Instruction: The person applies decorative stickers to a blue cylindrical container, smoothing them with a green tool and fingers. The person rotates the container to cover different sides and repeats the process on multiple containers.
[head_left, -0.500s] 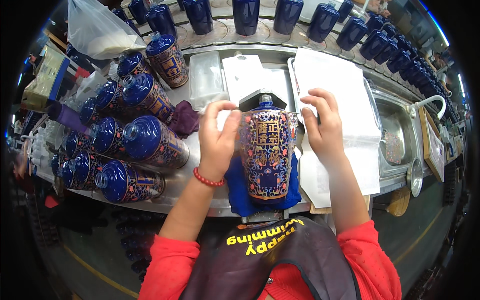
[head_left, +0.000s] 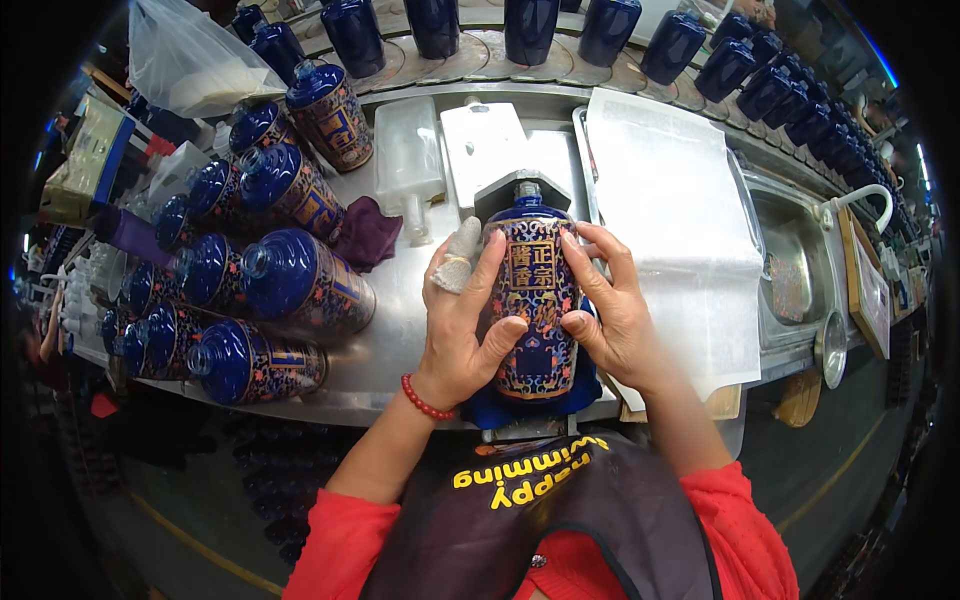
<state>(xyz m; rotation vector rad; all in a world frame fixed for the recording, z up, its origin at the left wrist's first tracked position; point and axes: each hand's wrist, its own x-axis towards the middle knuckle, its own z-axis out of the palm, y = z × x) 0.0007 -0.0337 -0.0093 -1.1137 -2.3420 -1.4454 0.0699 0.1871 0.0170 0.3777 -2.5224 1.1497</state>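
A dark blue glass bottle (head_left: 534,345) with a colourful floral pattern lies on its back in front of me, its clear neck away from me against a grey angled bracket (head_left: 497,192). A blue cloth (head_left: 590,393) is under it. My left hand (head_left: 465,320) rests along its left side, thumb and index finger on the patterned surface, fingers spread. Pale covers (head_left: 458,262) sit on other fingers of that hand. On the opposite side, my right hand (head_left: 612,310) touches the bottle with thumb and fingertips, fingers apart. Neither hand wraps round it.
Several patterned blue bottles (head_left: 300,280) stand at left beside a purple cloth (head_left: 368,232). White sheets (head_left: 660,180) lie at right, before a metal sink (head_left: 790,270). A clear plastic container (head_left: 408,150) sits behind. Plain blue bottles (head_left: 530,30) line a curved conveyor (head_left: 480,60).
Both hands have come inward from beside the bottle onto its sides. The patterned film's edges, which stood out before, now lie against the glass. Bottles on the conveyor have shifted right.
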